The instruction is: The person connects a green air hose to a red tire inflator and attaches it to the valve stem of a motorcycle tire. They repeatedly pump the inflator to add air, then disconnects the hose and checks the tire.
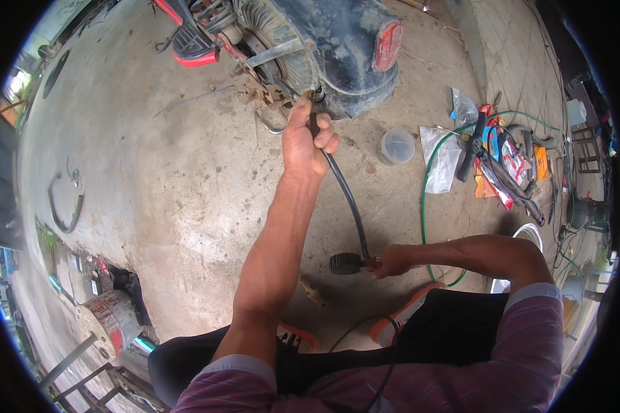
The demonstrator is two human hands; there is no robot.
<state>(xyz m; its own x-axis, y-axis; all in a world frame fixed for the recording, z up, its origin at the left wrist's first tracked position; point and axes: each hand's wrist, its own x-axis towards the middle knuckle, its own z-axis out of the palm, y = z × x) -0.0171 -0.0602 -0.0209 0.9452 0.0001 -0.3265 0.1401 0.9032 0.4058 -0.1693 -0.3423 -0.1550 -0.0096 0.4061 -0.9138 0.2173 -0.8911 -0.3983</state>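
My left hand reaches far forward, its fingers curled around the upper part of a black hose. The hose's upper end meets the lower edge of a dusty dark vehicle part, which carries a red reflector. From there the hose bends down to my right hand, closed on its lower end. Beside those right fingers sticks out a black ribbed piece; how it joins the hose is hard to make out. Just left of the vehicle part is a finned round part.
A clear plastic tub stands on the concrete floor. To its right lie packets and tools, with a green hose looping past. A yellowish fitting lies near my shoes. A curved tube and a spool are at left.
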